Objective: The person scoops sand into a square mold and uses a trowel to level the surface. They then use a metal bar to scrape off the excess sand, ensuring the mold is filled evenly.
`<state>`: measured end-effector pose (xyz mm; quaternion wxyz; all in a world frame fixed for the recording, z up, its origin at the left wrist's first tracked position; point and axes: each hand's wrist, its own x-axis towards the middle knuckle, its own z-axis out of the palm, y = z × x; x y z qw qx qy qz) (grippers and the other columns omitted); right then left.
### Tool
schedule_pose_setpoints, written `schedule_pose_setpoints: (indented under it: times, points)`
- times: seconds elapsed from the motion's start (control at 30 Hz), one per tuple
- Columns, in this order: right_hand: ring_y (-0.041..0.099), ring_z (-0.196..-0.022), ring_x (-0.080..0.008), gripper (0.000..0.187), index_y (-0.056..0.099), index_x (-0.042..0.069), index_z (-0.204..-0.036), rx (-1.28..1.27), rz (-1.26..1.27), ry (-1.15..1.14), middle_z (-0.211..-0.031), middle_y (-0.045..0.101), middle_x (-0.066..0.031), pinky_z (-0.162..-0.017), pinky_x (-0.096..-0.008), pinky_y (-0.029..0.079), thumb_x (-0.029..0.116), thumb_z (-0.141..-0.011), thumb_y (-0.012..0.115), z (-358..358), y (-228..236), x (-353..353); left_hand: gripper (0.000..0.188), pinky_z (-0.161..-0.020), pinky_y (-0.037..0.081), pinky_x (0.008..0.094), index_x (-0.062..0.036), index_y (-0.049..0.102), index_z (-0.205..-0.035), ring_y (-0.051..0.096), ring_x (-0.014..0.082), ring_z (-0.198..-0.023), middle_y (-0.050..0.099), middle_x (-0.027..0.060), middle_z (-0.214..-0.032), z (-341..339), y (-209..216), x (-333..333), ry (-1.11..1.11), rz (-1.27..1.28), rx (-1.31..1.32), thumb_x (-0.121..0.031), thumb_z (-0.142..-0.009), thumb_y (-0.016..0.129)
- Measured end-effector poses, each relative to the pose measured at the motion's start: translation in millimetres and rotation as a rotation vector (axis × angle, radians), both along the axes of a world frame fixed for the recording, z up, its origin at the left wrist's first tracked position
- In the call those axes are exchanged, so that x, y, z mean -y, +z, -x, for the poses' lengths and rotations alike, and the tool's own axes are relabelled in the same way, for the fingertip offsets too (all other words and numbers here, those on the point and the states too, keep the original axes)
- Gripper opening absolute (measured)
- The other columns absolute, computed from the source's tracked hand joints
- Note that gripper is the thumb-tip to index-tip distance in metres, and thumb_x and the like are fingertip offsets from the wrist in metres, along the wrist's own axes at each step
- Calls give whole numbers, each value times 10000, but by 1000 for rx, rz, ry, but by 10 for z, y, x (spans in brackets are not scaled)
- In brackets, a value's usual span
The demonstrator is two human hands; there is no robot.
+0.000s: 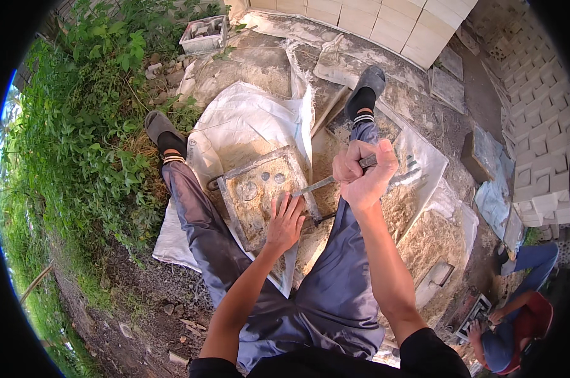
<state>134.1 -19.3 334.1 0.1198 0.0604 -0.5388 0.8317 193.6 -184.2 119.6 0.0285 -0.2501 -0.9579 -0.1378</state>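
Note:
A shallow rectangular frame point(256, 162) packed with tan sand lies between my legs. Two small dark round spots point(273, 177) and a larger round mark show in the sand surface. My left hand point(285, 222) rests flat, fingers spread, at the frame's right part near its edge. My right hand point(365, 171) is wrapped around the dark handle of a slim flat-bladed metal tool point(319, 185), raised right of the frame. The blade slants down leftward, its tip close to the frame's right edge, just above my left fingertips; whether it touches is hard to tell.
White woven sacks point(247, 110) lie beneath the frame, with loose sand point(433, 242) on the right. A grey crate point(204, 34) stands far left beside green plants point(90, 138). Pale stacked blocks point(543, 126) line the right. A co-worker point(518, 327) sits lower right over another frame.

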Motion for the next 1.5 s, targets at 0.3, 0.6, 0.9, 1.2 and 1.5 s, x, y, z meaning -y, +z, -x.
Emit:
schedule_pose_setpoints:
  times: [0.3,0.6,0.9,1.2,1.5]
  points:
    - [224,-398,-87,632,304,52,-496,5,162,36,-456,268,7,-382,-268,155,541,-889,368,-40,-211,184,372,-1076,165,530,-154,508,-1247,212,234,-1351,310,23,-1431,-237,168,529,-162,88,8,-290,-904,466]
    - [261,-400,-85,629,324,71,-509,28,-116,194,-458,283,18,-385,-254,208,561,-899,384,-25,-410,858,546,-1076,96,558,4,353,-1334,171,328,-1358,246,185,-1441,-392,265,936,289,100,-21,-312,-899,454]
    - [273,-426,-66,598,366,58,-526,46,-264,223,-479,311,38,-398,-250,210,503,-925,391,56,-431,1053,682,-1094,96,492,87,211,-1367,97,334,-1373,146,222,-1464,-752,-97,261,461,-44,80,-389,-915,396]
    - [208,-373,-82,655,286,79,-496,82,-154,191,-441,242,22,-372,-259,146,594,-898,336,144,-377,1003,624,-1105,110,439,63,226,-1372,127,308,-1372,142,201,-1470,-343,-145,507,458,-41,37,-337,-920,383]
    - [198,-386,-85,667,282,76,-503,95,-159,202,-447,234,25,-387,-264,142,627,-875,346,117,-365,939,609,-1097,104,483,55,232,-1373,139,309,-1369,146,194,-1471,-274,-181,576,464,-13,-6,-318,-915,379]
